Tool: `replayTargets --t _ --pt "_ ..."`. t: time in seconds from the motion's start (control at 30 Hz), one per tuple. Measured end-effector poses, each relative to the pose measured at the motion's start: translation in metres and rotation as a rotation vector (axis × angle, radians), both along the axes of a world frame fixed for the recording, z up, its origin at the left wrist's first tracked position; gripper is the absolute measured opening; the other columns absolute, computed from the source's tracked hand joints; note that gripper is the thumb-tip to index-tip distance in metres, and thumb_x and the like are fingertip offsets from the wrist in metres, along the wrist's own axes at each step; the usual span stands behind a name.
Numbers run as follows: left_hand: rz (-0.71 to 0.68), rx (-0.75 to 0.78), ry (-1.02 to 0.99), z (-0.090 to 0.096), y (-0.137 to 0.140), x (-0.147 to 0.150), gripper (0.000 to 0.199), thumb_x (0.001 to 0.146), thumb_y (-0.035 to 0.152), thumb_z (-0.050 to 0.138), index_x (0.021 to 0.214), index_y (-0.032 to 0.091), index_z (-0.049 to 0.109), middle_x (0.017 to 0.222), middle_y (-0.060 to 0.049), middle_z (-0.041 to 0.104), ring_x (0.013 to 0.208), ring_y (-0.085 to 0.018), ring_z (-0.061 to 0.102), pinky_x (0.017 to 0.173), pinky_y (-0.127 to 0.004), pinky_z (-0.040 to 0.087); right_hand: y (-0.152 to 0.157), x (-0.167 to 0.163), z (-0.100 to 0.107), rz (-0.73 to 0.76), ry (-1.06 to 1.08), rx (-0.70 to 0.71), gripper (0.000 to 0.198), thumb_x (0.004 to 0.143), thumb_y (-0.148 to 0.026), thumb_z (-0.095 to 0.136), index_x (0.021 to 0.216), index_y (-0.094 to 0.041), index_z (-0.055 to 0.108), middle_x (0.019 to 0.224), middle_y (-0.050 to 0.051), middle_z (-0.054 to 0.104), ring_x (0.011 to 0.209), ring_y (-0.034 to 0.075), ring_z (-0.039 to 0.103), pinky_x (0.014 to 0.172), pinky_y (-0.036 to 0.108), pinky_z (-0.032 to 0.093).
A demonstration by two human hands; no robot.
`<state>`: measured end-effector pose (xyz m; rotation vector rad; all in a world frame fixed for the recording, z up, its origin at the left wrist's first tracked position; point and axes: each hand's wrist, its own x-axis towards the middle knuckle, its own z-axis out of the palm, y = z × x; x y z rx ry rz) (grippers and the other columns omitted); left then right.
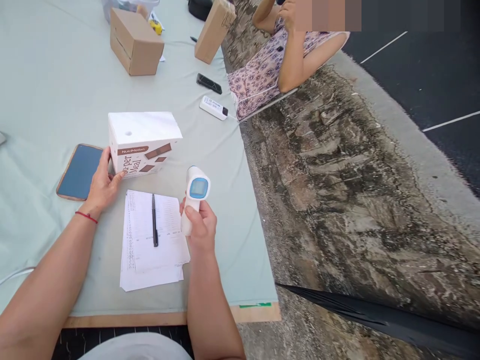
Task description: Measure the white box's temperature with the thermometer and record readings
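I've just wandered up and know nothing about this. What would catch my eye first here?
Probably the white box marked NutriMotion, left of centre, held near its lower left corner by the left hand. Close behind comes the white handheld device with a blue-framed screen, upright in the right hand, just right of the papers. Farther off, beyond the table's right edge, is another person in a patterned garment.

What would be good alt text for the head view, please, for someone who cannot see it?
A person's right hand holds a white handheld thermometer with a blue-framed screen, while the left hand grips a white NutriMotion box. A pen lies on papers on a cloth-covered table.
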<state>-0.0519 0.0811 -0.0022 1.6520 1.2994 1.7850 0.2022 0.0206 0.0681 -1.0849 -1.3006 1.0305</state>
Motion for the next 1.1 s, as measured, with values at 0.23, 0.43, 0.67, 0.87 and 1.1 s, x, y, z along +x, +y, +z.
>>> replayTargets --t 0.23,0.43,0.67,0.87,1.1 --pt "0.208 -0.085 -0.076 0.004 -0.003 0.004 0.037 0.086 0.033 0.058 0.118 0.015 0.061 0.118 -0.011 0.063 0.106 -0.021 0.063 0.078 -0.028 0.054 0.025 0.021 -0.020 -0.259 -0.769 -0.199 0.048 0.069 -0.051 0.067 0.102 -0.018 0.066 0.098 0.007 0.061 0.087 0.025 0.057 0.076 0.035 0.045" --pt "0.256 -0.317 -0.044 0.023 -0.018 0.014 0.033 0.081 0.041 0.060 0.062 0.016 0.051 0.056 0.001 0.046 0.055 -0.010 0.039 0.059 -0.026 0.035 0.027 0.019 -0.034 -0.406 -0.953 0.090 0.056 0.070 -0.048 0.068 0.115 -0.015 0.062 0.111 0.014 0.060 0.101 0.030 0.057 0.091 0.044 0.045" --pt "-0.032 -0.398 0.218 0.025 -0.024 0.019 0.033 0.079 0.048 0.063 0.071 0.015 0.060 0.065 0.000 0.057 0.062 -0.013 0.049 0.061 -0.027 0.034 0.009 -0.015 -0.051 -0.043 -0.868 0.180 0.033 0.083 -0.044 0.061 0.103 -0.018 0.061 0.084 0.003 0.060 0.068 0.017 0.054 0.067 0.030 0.046" --pt "-0.166 -0.457 0.552 0.024 -0.021 0.014 0.037 0.077 0.030 0.068 0.112 0.020 0.067 0.091 -0.002 0.064 0.082 -0.018 0.059 0.069 -0.029 0.039 0.008 -0.021 -0.051 0.158 -0.563 0.214 0.035 0.087 -0.032 0.048 0.113 -0.019 0.068 0.082 0.003 0.059 0.072 0.017 0.054 0.071 0.031 0.045" --pt "-0.234 -0.445 0.641 0.025 -0.020 0.010 0.031 0.077 0.024 0.065 0.107 0.018 0.067 0.098 -0.003 0.065 0.086 -0.018 0.060 0.073 -0.030 0.043 0.003 -0.032 -0.052 0.379 0.024 0.140 0.038 0.080 -0.036 0.072 0.113 -0.022 0.058 0.082 0.000 0.054 0.068 0.014 0.055 0.064 0.029 0.047"
